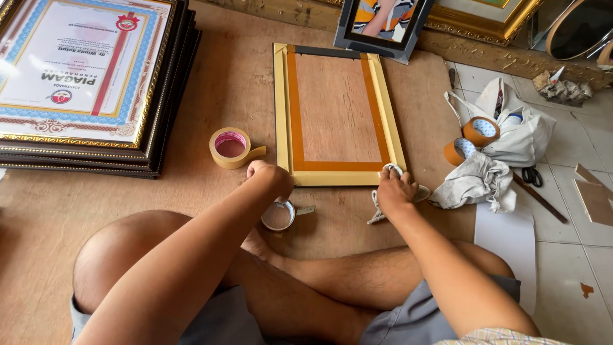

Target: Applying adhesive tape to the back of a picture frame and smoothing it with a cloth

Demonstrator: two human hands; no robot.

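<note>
The left hand [271, 176], curled shut, presses the near left corner of the frame [335, 115] lying face-down on the board [211, 89], while the right hand [394, 190] grips a cloth [383, 204] at its near right corner.

A single head-worn camera looks steeply down and forward, close over the seated person's lap and board floor [211, 96].

- Place: picture-framing workshop, work done seated on the floor.
- Stack of dark framed certificates [83, 83], gilt-edged.
- Gold frame [336, 115] lying face down on plywood sheet [211, 83], backing taped.
- Tape rolls [231, 147] about.
- Ornate gilt frames [485, 19] along the wall.
- Scissors [531, 176] on tiled floor [575, 255].
</note>
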